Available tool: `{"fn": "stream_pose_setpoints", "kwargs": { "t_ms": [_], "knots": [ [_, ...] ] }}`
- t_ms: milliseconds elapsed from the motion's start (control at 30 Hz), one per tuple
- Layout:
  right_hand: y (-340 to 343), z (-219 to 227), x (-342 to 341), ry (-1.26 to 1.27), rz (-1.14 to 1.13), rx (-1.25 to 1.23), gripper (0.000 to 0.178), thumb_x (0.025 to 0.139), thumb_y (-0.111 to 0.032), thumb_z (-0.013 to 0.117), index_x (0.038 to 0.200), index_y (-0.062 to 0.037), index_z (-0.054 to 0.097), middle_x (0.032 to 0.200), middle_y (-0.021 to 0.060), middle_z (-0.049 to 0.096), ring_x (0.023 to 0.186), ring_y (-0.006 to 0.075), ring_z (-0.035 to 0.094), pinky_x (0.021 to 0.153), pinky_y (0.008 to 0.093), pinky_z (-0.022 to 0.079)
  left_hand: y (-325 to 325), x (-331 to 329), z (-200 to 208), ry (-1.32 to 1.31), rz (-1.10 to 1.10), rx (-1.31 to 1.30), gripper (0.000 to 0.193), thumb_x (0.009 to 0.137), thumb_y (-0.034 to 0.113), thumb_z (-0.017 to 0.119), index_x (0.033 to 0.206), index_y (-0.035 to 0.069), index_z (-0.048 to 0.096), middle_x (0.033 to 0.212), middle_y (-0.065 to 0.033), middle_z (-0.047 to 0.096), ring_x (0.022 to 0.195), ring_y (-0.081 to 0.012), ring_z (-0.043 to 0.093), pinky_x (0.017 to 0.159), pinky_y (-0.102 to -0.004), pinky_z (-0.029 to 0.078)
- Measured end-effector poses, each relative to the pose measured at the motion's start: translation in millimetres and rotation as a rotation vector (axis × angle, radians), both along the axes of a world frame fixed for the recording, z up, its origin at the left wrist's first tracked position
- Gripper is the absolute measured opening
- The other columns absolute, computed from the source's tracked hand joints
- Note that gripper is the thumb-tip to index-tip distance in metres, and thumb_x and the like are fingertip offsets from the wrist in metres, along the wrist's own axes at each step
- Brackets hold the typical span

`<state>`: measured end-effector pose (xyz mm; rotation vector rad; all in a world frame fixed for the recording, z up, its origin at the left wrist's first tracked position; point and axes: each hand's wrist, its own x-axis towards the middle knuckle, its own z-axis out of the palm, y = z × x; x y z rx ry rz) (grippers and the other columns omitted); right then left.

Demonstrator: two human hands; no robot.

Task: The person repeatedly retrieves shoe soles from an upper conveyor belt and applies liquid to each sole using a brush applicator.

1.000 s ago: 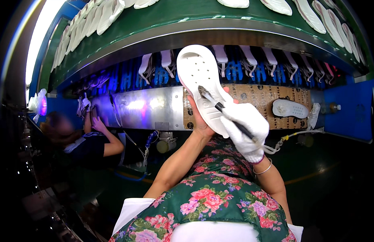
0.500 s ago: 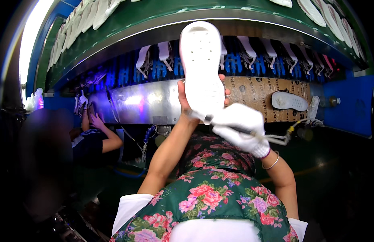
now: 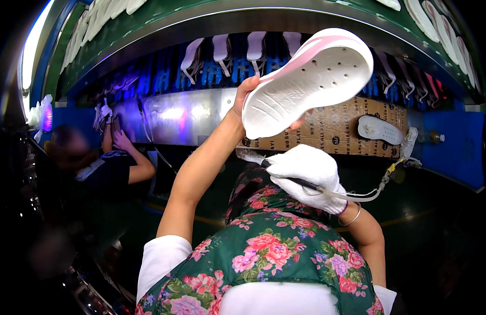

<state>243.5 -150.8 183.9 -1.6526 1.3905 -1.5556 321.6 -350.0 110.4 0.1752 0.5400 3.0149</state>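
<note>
My bare left hand (image 3: 244, 97) grips a white shoe sole (image 3: 313, 79) by its narrower end, thumb on one side edge and fingertips showing past the other. The sole is tilted, its holed inner face toward me and a pink sidewall along its upper edge. Below it, my right hand (image 3: 306, 173), in a white knit glove, is closed around a slim brush (image 3: 252, 156) with a dark handle. The brush tip points left and sits apart from the sole. From the handle's rear a clear tube (image 3: 366, 198) curves off to the right.
Another white sole (image 3: 380, 130) lies on a cardboard-covered bench (image 3: 334, 134). White-and-dark shoe parts (image 3: 256, 46) hang in a row behind it. Above runs a green conveyor (image 3: 201, 18) carrying soles. A bottle (image 3: 437, 137) stands at right; a co-worker's arm (image 3: 142, 165) is at left.
The sole has turned from upright to slanting up to the right, bringing its pink sidewall into view. The brush has moved from the sole's lower end to below it, slightly left.
</note>
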Motion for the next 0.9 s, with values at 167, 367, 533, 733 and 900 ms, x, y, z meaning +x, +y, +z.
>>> {"fn": "stream_pose_setpoints", "kwargs": {
  "t_ms": [167,367,533,733,900],
  "knots": [
    [1.0,3.4,-11.8,0.077,-0.16,0.007,0.025,0.074,-0.002,0.076,0.098,-0.0077,0.072,0.095,0.0116,0.072,0.079,0.0279,0.069,0.07,0.0358,0.055,-7.3,3.5,12.2,-0.073,-0.101,-0.169,0.094,0.074,0.064,0.065,0.145,0.009,0.04,0.12,-0.025,0.055,0.08,-0.0358,0.061,0.066,-0.0426,0.049],
    [-1.4,-8.7,7.9,0.124,-0.047,-0.099,0.029,0.072,-0.001,0.076,0.099,-0.0086,0.071,0.094,0.0107,0.072,0.079,0.0271,0.069,0.069,0.0351,0.055,-5.9,-2.7,21.7,-0.109,-0.077,-0.074,0.089,0.08,0.054,0.062,0.144,-0.003,0.038,0.12,-0.028,0.058,0.09,-0.0372,0.066,0.077,-0.0447,0.056],
    [-3.9,-1.6,-4.6,-0.023,-0.247,0.035,0.021,0.074,-0.003,0.077,0.095,-0.0056,0.073,0.094,0.0114,0.073,0.079,0.0246,0.069,0.071,0.0329,0.055,-14.0,1.4,29.4,-0.128,-0.051,-0.223,0.09,0.078,0.054,0.064,0.144,-0.002,0.04,0.117,-0.0272,0.058,0.089,-0.0369,0.066,0.075,-0.0435,0.056],
    [-3.4,-15.1,3.7,-0.307,-0.194,0.101,0.021,0.075,-0.003,0.078,0.095,-0.0029,0.074,0.094,0.0109,0.073,0.083,0.0212,0.07,0.075,0.0309,0.055,-12.0,2.2,15.0,-0.087,0.016,-0.023,0.089,0.077,0.055,0.064,0.144,0.003,0.04,0.116,-0.0263,0.059,0.081,-0.0368,0.065,0.071,-0.0417,0.056],
    [-2.7,-8.8,4.2,-0.562,0.049,0.344,0.02,0.078,0.001,0.075,0.098,0.0008,0.073,0.096,0.0109,0.072,0.085,0.016,0.068,0.078,0.0278,0.054,-10.6,15.2,8.5,-0.023,0.086,0.024,0.087,0.084,0.063,0.054,0.147,0.006,0.037,0.125,-0.0288,0.055,0.088,-0.0397,0.063,0.076,-0.0455,0.054]
  ]
}}
